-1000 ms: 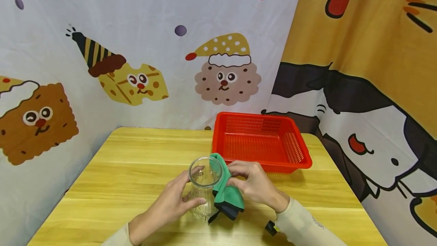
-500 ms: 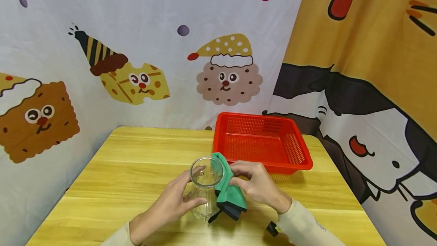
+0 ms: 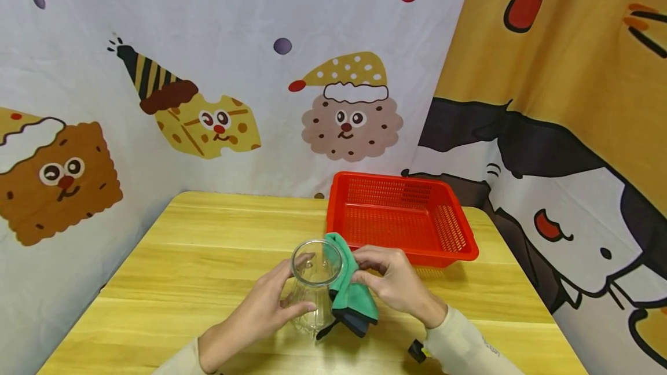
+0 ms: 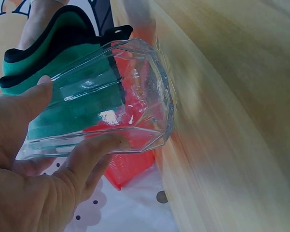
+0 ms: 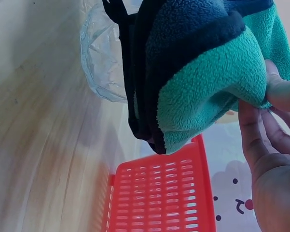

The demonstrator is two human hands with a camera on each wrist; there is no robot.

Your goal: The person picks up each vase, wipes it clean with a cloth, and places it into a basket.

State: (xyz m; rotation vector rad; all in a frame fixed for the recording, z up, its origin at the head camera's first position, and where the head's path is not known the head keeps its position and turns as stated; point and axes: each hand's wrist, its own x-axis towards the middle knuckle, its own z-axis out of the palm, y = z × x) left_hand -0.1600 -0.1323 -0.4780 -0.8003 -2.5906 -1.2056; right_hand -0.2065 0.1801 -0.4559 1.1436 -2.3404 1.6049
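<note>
A clear faceted glass jar (image 3: pixel 312 305) stands upright near the front middle of the table, its round mouth facing up. My left hand (image 3: pixel 266 302) grips it from the left, thumb on the near side and fingers round the far side; the left wrist view shows the jar (image 4: pixel 135 96) between them. My right hand (image 3: pixel 391 279) pinches a folded green cloth (image 3: pixel 359 302) with dark edging and a dark blue underside. That cloth lies against the jar's right side. In the right wrist view thumb and fingers squeeze a fold of the cloth (image 5: pixel 207 92), with the jar (image 5: pixel 103 53) partly hidden behind.
Behind the right hand a red perforated plastic basket (image 3: pixel 385 224) stands at the table's back right. A small black object (image 3: pixel 417 350) is beside the right sleeve. The wooden table (image 3: pixel 198 247) meets printed curtains (image 3: pixel 219 28) at the back and sides.
The whole head view has shifted slightly. Both hands keep their holds on the jar and the cloth, with hardly any other movement visible.
</note>
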